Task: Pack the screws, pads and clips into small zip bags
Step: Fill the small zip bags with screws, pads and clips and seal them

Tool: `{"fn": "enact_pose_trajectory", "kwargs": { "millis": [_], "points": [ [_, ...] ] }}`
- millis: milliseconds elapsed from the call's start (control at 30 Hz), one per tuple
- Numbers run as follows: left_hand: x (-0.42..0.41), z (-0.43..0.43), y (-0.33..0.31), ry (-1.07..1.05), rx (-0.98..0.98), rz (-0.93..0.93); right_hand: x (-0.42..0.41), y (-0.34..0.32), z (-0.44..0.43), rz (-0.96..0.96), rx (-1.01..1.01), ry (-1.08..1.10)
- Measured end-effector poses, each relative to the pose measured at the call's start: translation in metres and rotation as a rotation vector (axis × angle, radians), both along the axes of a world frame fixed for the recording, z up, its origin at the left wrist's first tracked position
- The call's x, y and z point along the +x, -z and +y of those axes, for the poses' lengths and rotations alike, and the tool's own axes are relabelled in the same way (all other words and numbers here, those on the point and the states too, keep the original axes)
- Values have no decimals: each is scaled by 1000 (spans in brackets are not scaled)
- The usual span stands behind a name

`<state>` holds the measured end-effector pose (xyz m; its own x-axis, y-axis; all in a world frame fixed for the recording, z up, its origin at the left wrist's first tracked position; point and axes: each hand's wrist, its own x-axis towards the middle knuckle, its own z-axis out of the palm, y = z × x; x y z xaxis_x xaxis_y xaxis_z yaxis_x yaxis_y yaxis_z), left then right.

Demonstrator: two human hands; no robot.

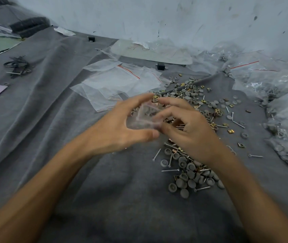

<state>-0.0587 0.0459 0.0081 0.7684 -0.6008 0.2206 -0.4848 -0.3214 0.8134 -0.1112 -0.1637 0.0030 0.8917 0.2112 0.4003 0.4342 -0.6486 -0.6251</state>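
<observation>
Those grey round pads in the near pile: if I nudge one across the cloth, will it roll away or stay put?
The grey pads look squat and disc-like, mostly lying flat, so a nudged one would probably slide or stop. The creased grey cloth should add drag. Any pad tipped on edge might roll briefly. The screws among them look likelier to roll.

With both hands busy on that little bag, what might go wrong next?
Three things seem possible:
1. The small bag, held in the air between the left hand and the right hand, already seems to hold pads; if its mouth is open, they may spill.
2. The right wrist hangs just over the pile of pads and screws and may scatter it.
3. The empty bags lie close by, so stray parts may slide under them.
</observation>
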Motion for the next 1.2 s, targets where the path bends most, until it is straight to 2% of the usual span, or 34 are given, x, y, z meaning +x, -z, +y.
{"fn": "enact_pose_trajectory", "kwargs": {
  "millis": [100,200,433,800,867,1033,1200],
  "points": [
    [7,6,-4,-149,-182,50,1,-9,-2,34,176,13],
    [8,5,-6,-137,-356,105,-1,-15,-3,62,342,-41],
    [1,-1,-8,-71,-487,179,-6,-28,-7,99,393,-32],
    [-16,-12,-9,-105,-497,44,-11,-36,-8,56,354,16],
    [-18,-15,-6,-86,-477,13,-12,-35,-6,51,288,69],
    [-21,-19,-1,-45,-446,-24,-15,-39,2,-102,0,140],
    [-23,-20,1,-23,-449,-32,-19,-44,8,-94,18,111]
  ]
}}
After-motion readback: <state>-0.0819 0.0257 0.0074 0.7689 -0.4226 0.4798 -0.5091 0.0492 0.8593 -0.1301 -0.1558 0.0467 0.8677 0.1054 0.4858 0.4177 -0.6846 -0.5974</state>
